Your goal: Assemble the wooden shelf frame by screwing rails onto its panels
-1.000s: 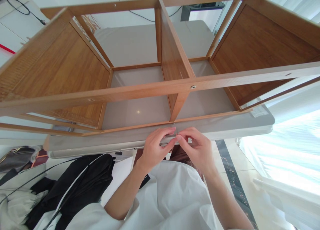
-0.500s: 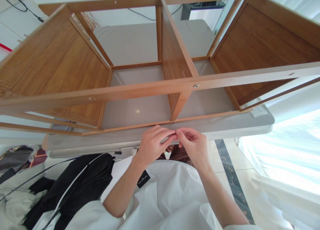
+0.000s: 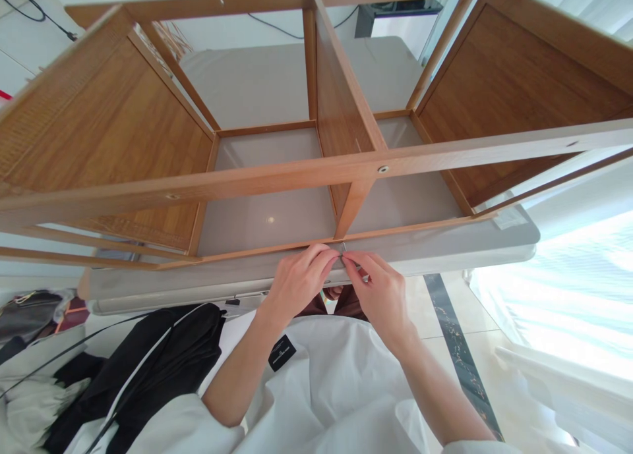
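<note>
My left hand (image 3: 301, 276) and my right hand (image 3: 378, 289) meet in front of the wooden frame, fingertips pinched together. Between them is a thin metal piece (image 3: 344, 247), its narrow tip pointing up; the rest is hidden by the fingers, so its exact kind is unclear. Just beyond my fingers stands the wooden frame (image 3: 277, 177), with solid side panels and a divider (image 3: 346, 91) in the middle. A round metal fitting (image 3: 383, 169) sits in its front upper rail, above the divider's front post (image 3: 355, 207).
The frame rests on a light grey table (image 3: 445, 246) with rounded corners. Black clothing (image 3: 182, 355) lies at the lower left, near a dark bag (image 3: 30, 319). White curtains (image 3: 568, 296) hang at the right. Beyond the frame is another grey surface (image 3: 247, 85).
My fingertips have shifted slightly left and closer together around the metal piece, whose tip has turned from slanting to nearly upright. The view has moved a little; the frame stands as before.
</note>
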Motion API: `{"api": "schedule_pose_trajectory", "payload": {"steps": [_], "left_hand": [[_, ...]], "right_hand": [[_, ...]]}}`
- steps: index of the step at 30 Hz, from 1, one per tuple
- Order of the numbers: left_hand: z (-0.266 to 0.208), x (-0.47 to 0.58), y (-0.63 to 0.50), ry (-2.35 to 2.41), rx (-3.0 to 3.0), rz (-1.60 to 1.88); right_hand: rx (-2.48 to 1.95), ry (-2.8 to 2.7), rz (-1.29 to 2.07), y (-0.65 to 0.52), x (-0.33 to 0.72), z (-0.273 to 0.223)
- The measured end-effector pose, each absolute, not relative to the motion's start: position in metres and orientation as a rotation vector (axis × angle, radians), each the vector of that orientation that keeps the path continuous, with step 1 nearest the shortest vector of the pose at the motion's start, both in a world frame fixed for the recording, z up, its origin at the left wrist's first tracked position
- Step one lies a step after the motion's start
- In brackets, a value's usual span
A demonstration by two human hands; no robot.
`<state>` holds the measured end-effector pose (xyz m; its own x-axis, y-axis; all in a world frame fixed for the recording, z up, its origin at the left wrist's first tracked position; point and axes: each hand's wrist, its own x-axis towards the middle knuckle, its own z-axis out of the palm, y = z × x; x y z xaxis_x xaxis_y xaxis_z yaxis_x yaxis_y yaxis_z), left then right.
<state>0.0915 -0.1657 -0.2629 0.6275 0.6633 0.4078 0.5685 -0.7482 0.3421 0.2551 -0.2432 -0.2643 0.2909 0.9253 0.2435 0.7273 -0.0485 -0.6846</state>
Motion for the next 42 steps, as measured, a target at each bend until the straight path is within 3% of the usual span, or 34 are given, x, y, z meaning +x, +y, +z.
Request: {"api": "schedule_pose_trajectory", "payload": {"steps": [19,42], "left_hand": [[-0.265,0.092,-0.167,1.096,2.655,0.672],[-0.262,0.096,-0.173,1.214,2.570,0.788]], "right_hand": [[-1.732,-1.717,0.012,-0.240,0.259,-0.284],[-1.767,-1.756,-0.043,-0.239,0.256,-0.286]]}}
